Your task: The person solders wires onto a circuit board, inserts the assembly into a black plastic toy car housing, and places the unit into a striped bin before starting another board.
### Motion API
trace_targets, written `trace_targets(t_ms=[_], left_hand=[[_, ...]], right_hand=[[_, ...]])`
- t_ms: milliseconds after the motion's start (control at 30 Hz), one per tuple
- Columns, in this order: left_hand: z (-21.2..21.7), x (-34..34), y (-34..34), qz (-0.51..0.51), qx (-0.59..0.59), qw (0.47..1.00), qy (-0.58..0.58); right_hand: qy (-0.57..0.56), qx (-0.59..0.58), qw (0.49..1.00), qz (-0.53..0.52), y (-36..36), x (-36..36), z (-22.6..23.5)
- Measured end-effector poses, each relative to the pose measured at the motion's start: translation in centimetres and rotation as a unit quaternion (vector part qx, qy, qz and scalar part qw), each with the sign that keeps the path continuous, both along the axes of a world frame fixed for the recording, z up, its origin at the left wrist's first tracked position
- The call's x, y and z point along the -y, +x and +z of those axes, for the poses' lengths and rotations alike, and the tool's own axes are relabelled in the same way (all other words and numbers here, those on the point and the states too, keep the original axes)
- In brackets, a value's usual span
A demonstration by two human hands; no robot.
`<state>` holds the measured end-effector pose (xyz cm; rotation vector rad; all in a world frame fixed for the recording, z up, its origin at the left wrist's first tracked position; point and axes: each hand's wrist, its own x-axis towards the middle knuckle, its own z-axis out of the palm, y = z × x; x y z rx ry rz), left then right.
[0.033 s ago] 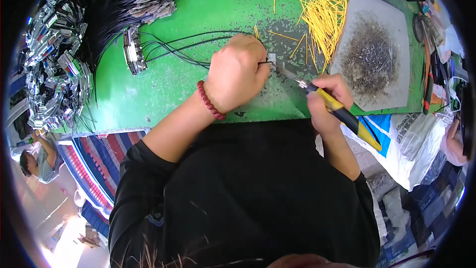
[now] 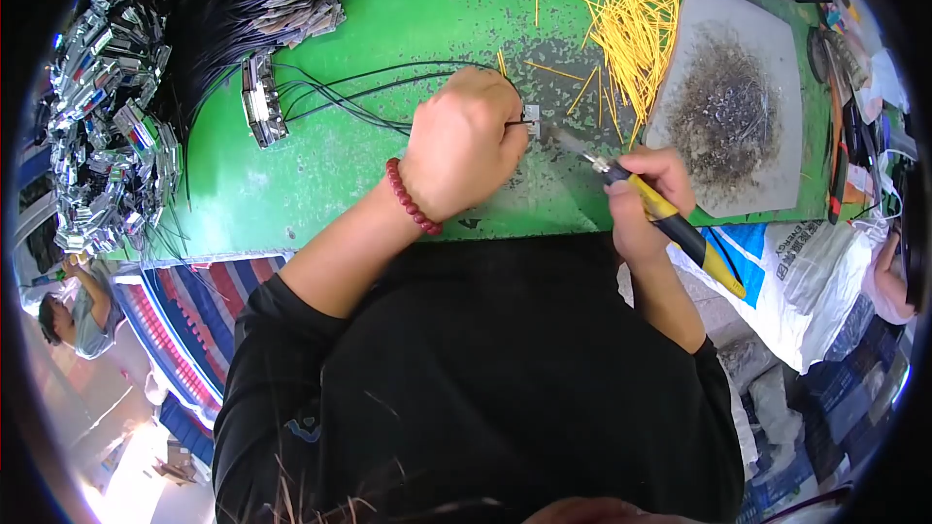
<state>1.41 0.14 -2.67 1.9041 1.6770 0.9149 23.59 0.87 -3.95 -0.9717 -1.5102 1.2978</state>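
Observation:
My left hand [image 2: 471, 131], a red bead bracelet on its wrist, is closed on black wires [image 2: 364, 114] near the middle of the green bench. One dark wire end pokes out past the fingers, over a small pale metal piece [image 2: 532, 116]. The wires run left to a silver metal-cased part [image 2: 261, 102]. In my right hand [image 2: 652, 196] is a yellow and black soldering iron [image 2: 670, 218]. Its bare metal tip points up and left, a short gap from the metal piece. What lies inside my left fist is hidden.
Yellow thin sticks [image 2: 636, 34] lie heaped at the back right. Beside them is a grey board [image 2: 723, 116] with dark residue. Metal-cased parts [image 2: 112, 126] pile up at far left, with more wired ones [image 2: 291, 10] behind. Red-handled pliers [image 2: 837, 180] lie at the right edge.
The soldering iron in my right hand has drawn back slightly right, widening the gap between its tip and the wire end. My left hand has stayed in place.

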Motion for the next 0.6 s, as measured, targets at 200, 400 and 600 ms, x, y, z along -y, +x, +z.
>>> trace_targets(t_ms=[200,400,600], left_hand=[[0.2,-0.1,0.1,-0.003,-0.004,1.0,0.0],[0.2,0.0,0.0,-0.003,-0.004,1.0,0.004],[0.0,-0.1,-0.1,-0.004,-0.001,1.0,0.006]], right_hand=[[-0.065,-0.086,0.994,-0.014,-1.4,-0.4,1.1],[0.003,0.102,0.993,0.063,-3.1,-3.1,2.4],[0.031,0.151,0.982,0.108,-5.7,-4.4,1.7]])
